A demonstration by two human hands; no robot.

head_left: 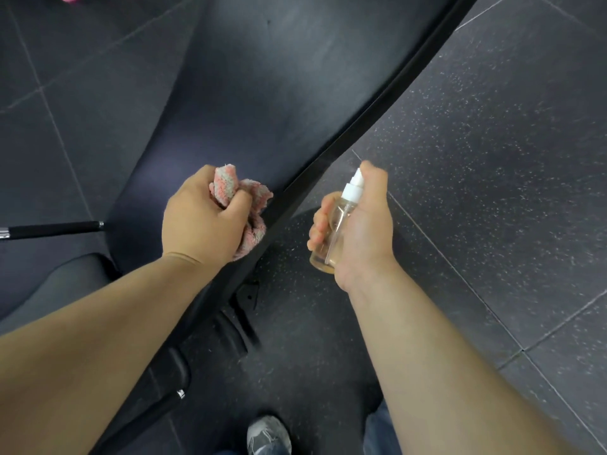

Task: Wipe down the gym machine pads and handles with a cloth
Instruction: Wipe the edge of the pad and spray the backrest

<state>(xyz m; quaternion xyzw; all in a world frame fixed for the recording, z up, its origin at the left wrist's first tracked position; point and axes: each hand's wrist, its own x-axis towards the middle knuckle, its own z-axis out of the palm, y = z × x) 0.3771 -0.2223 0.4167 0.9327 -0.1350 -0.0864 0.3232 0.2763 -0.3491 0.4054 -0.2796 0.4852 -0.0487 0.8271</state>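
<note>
Clutching a cloth (254,198), the left hand (203,221) sits over the pad (262,93), frame centre. The right hand (364,224) holds a bottle (331,231) in a closed grip.

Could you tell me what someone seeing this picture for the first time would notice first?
Two bare forearms reach in from the bottom edge. The left hand grips a bunched pink and grey cloth over the near end of a long dark bench pad, which runs up the middle of the view. Just right of the pad's edge, the right hand holds a clear spray bottle with a white nozzle, above speckled dark floor tiles.
</note>
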